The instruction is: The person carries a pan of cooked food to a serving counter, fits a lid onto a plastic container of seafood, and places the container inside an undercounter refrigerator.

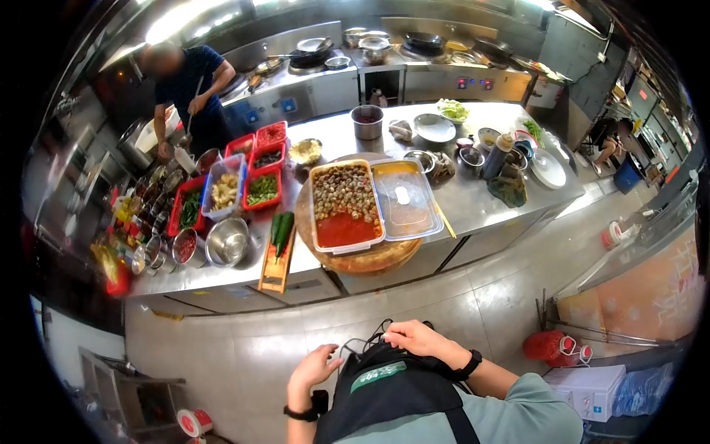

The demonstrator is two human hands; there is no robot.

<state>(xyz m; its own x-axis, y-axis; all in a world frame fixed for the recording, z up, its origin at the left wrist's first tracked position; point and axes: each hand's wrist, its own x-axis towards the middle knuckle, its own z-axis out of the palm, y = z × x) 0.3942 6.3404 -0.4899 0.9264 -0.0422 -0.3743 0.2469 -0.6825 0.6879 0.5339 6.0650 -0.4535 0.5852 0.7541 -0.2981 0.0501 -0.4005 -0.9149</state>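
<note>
My left hand (313,367) is held at the left side of the black apron (414,396), its fingers loosely bent and apart, with nothing in them. A thin black cord (353,342) loops close to its fingertips. At the apron's far edge, my right hand (418,339) has its fingers drawn together; what lies between them is too small to make out. Beyond both hands, on the counter, a clear tub of snails in red sauce (346,226) stands on a round wooden board (384,260). Its plastic lid (403,198) lies to the right.
Green cucumbers (281,228) lie on a wooden grater (275,270) at the counter's front edge. Red baskets (262,189) and a steel bowl (228,242) stand left. A co-worker (191,92) holds a ladle at far left. Red jugs (551,348) and a white box (584,386) sit right.
</note>
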